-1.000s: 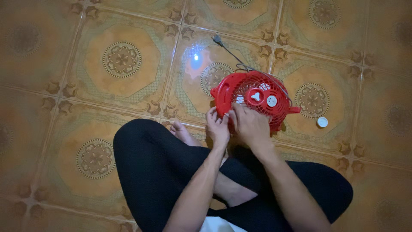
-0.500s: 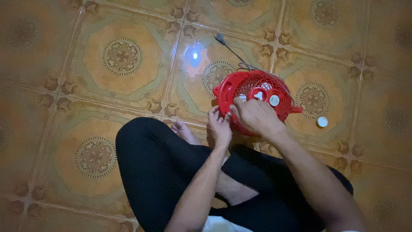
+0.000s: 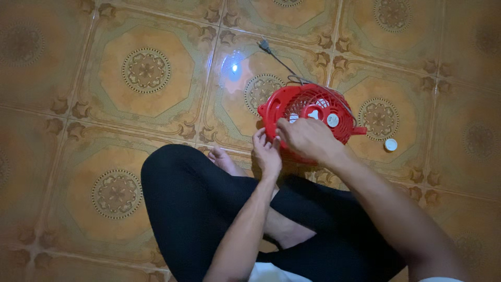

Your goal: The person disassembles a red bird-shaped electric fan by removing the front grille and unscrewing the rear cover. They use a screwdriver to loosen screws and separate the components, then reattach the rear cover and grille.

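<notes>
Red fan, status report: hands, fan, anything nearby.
Left hand and right hand both gripping red fan at near rim. Fan on tiled floor. Small white cap lies beside it, clear.

The floor is glossy patterned tile in orange and green with round medallions. A red fan rests on it under both hands. Its dark cord trails away beyond the hands. A small white cap lies right of the hands, near the fan.
</notes>
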